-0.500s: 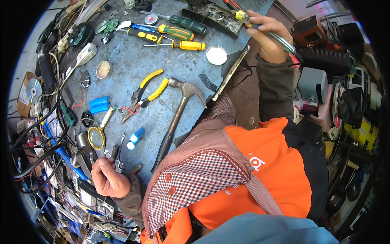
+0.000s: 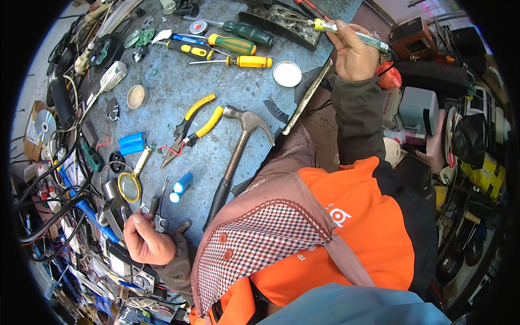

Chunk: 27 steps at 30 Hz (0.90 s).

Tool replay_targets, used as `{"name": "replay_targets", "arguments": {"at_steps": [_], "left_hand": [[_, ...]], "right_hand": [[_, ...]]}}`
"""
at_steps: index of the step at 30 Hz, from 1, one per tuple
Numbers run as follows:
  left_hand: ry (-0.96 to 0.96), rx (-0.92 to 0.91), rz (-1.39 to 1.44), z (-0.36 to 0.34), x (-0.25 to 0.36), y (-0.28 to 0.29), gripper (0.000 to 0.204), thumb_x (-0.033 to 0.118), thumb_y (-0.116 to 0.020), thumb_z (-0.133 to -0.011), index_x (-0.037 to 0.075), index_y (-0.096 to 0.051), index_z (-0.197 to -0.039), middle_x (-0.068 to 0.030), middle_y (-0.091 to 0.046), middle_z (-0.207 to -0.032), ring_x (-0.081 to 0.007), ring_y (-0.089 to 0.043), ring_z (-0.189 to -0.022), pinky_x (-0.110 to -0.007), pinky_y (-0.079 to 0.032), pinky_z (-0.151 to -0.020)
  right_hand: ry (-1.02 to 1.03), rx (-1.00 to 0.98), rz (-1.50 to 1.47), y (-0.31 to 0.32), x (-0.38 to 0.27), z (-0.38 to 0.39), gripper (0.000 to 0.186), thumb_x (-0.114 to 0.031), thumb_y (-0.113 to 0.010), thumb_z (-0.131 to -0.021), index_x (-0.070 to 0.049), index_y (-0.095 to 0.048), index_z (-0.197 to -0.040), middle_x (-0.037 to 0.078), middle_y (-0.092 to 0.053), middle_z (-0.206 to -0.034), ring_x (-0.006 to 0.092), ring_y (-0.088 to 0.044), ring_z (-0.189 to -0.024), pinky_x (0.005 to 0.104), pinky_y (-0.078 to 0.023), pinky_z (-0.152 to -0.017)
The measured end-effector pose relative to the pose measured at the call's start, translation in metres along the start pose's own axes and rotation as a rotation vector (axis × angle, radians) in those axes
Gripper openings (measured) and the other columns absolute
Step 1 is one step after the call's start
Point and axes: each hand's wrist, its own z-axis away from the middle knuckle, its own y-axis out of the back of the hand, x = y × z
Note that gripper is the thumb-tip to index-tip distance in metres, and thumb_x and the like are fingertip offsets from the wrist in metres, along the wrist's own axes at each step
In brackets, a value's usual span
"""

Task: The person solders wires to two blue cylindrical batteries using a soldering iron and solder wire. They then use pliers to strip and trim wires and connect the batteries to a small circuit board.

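Note:
My right hand grips a pen-shaped tool with a yellow collar and pale barrel, resembling a soldering iron, its tip at a dark metal tray. My left hand is closed at the bench's lower left, near small scissors and dark metal parts; what it pinches, if anything, I cannot make out. A claw hammer lies on the blue-grey bench, with yellow-handled pliers, blue battery cells, a magnifier and several screwdrivers about it.
Tangled cables and electronic parts crowd the left side. A white lid, a small round dish and a metal strip lie on the bench. Piled boxes and appliances fill the right, beyond the bench edge.
My right hand has shifted a little left, bringing the tool's tip toward the metal tray and its barrel flatter. My left hand is nearly where it was.

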Motion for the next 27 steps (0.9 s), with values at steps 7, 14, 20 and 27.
{"name": "replay_targets", "arguments": {"at_steps": [7, 14, 20, 27], "left_hand": [[0.008, -0.001, 0.014, 0.000, -0.001, 0.000, 0.022, 0.017, -0.067, -0.108, -0.003, -0.074, -0.105, -0.0064, -0.072, -0.087, -0.0062, -0.054, -0.069, -0.021, -0.039, -0.063], [-0.001, -0.007, 0.007, -0.001, 0.000, 0.000, 0.022, 0.017, -0.066, -0.108, -0.003, -0.074, -0.106, -0.0061, -0.071, -0.085, -0.0065, -0.053, -0.069, -0.021, -0.039, -0.064], [-0.005, -0.011, 0.002, -0.001, 0.000, 0.000, 0.021, 0.017, -0.066, -0.109, -0.003, -0.074, -0.106, -0.0063, -0.071, -0.086, -0.0065, -0.052, -0.069, -0.022, -0.039, -0.064], [-0.010, -0.015, 0.000, -0.001, 0.000, 0.000, 0.021, 0.016, -0.066, -0.109, -0.003, -0.074, -0.106, -0.0065, -0.071, -0.086, -0.0064, -0.052, -0.069, -0.022, -0.039, -0.064]], "right_hand": [[-0.028, 0.050, 0.036, -0.004, -0.003, -0.002, 0.012, -0.001, -0.075, -0.097, 0.005, -0.067, -0.104, 0.017, -0.075, -0.103, 0.0289, -0.077, -0.096, 0.0422, -0.068, -0.088], [-0.016, 0.075, 0.057, -0.009, -0.005, 0.002, 0.012, 0.001, -0.074, -0.097, 0.006, -0.066, -0.104, 0.017, -0.074, -0.101, 0.0289, -0.077, -0.094, 0.0426, -0.068, -0.087], [0.045, 0.058, 0.083, -0.014, -0.005, 0.005, 0.015, 0.002, -0.075, -0.095, 0.008, -0.066, -0.104, 0.018, -0.073, -0.102, 0.0282, -0.077, -0.093, 0.0401, -0.069, -0.084], [-0.059, -0.016, 0.260, -0.009, -0.021, 0.004, 0.019, 0.004, -0.076, -0.092, 0.006, -0.066, -0.109, 0.023, -0.075, -0.111, 0.0245, -0.077, -0.088, 0.0318, -0.067, -0.074]]}}
